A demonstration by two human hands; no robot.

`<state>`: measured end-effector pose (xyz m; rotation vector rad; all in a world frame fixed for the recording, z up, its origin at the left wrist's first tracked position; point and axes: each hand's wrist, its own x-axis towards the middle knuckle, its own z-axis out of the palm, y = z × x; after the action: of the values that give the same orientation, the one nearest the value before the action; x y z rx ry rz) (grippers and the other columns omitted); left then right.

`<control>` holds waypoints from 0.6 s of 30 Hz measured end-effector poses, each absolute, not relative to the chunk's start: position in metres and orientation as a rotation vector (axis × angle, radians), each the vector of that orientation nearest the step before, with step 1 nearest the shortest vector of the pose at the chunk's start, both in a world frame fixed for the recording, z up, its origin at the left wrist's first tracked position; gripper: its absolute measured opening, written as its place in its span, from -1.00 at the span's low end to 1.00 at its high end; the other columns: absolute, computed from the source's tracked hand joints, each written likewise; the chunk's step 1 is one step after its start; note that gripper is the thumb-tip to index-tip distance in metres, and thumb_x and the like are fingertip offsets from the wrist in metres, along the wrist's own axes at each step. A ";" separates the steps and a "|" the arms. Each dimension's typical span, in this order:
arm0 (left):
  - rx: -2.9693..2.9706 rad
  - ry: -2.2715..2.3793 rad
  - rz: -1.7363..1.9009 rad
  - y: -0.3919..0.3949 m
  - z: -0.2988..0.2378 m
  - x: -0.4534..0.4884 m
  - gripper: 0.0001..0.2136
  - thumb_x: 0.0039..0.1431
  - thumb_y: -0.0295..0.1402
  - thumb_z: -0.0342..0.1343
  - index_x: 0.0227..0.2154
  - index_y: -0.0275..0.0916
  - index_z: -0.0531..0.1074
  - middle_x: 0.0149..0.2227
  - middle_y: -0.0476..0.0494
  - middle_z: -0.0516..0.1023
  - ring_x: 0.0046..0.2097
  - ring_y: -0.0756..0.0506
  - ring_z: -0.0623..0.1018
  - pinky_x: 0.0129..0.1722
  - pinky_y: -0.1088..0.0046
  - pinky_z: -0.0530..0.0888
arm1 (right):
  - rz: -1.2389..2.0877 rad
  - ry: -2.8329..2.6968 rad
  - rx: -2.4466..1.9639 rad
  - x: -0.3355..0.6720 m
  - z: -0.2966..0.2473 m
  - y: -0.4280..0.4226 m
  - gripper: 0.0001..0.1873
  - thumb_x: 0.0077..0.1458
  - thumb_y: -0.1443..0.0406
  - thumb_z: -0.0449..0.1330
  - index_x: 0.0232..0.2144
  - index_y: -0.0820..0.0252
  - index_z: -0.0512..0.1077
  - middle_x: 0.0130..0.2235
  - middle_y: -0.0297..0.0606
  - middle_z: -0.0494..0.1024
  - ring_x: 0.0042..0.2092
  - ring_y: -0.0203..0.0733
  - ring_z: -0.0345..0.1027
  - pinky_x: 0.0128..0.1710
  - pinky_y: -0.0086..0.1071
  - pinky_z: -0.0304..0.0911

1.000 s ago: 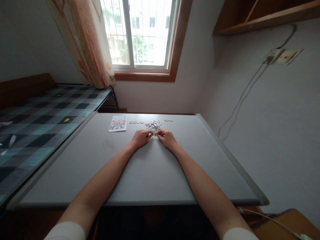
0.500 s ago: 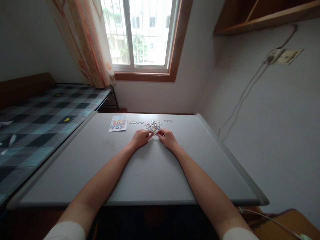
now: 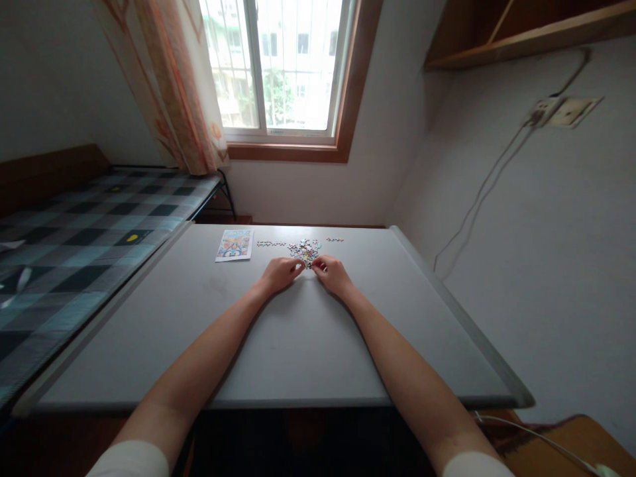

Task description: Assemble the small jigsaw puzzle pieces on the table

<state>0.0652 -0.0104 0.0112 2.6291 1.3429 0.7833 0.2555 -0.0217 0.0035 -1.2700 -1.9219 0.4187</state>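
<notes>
A loose heap of small, many-coloured jigsaw pieces [image 3: 304, 249] lies on the white table [image 3: 308, 344], between and just beyond my hands. My left hand [image 3: 281, 273] rests at the heap's near left side, thumb and fingertips pinched together. Opposite it, my right hand [image 3: 334, 273] is closed in a like pinch at the near right side. Between the two sets of fingertips sit small jigsaw pieces [image 3: 309, 266]; the fingers of both hands touch them. How many pieces are held is too small to make out.
Left of the heap lies a printed picture sheet [image 3: 234, 246]. One row of pieces [image 3: 271, 244] stretches between sheet and heap, and a shorter row [image 3: 334, 240] lies to the right. A checked bed [image 3: 99, 225] stands left of the table; a wall [image 3: 521, 232] rises at the right.
Almost nothing differs. Both hands keep their pinch at the near edge of the heap, with at most a tiny shift at the fingertips.
</notes>
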 end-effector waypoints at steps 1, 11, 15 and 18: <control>2.631 1.346 0.783 -0.010 0.011 0.065 -0.75 0.22 -0.24 -0.03 -0.29 -0.15 0.55 -0.55 0.00 0.49 -0.52 0.03 0.38 -0.44 0.55 0.23 | 0.423 -1.921 -1.278 0.255 0.004 -0.022 -0.93 0.02 0.39 0.17 -0.44 0.20 0.47 -0.37 -0.30 0.49 -0.41 -0.33 0.32 -0.32 -0.44 0.26; 2.641 1.329 0.778 -0.011 0.012 0.065 -0.76 0.21 -0.25 -0.02 -0.30 -0.14 0.56 -0.49 -0.04 0.55 -0.47 0.02 0.43 -0.42 0.55 0.25 | 0.407 -1.943 -1.325 0.256 0.006 -0.024 -0.91 0.03 0.37 0.18 -0.39 0.19 0.51 -0.36 -0.30 0.49 -0.41 -0.34 0.33 -0.29 -0.44 0.26; 2.650 1.320 0.771 -0.010 0.012 0.065 -0.76 0.21 -0.27 -0.02 -0.30 -0.14 0.56 -0.46 -0.04 0.56 -0.46 0.02 0.44 -0.42 0.54 0.26 | 0.414 -1.939 -1.321 0.256 0.005 -0.023 -0.91 0.03 0.36 0.19 -0.41 0.18 0.51 -0.35 -0.29 0.51 -0.41 -0.33 0.33 -0.29 -0.43 0.27; 2.648 1.321 0.768 -0.010 0.012 0.064 -0.75 0.21 -0.26 -0.02 -0.30 -0.15 0.56 -0.46 -0.05 0.56 -0.46 0.02 0.43 -0.42 0.54 0.26 | 0.410 -1.942 -1.327 0.256 0.005 -0.023 -0.92 0.03 0.36 0.19 -0.41 0.17 0.51 -0.35 -0.29 0.51 -0.40 -0.33 0.34 -0.28 -0.42 0.27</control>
<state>0.0645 -0.0101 0.0115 2.6480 1.3209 0.7680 0.2560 -0.0235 0.0053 -1.3269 -1.9418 0.4102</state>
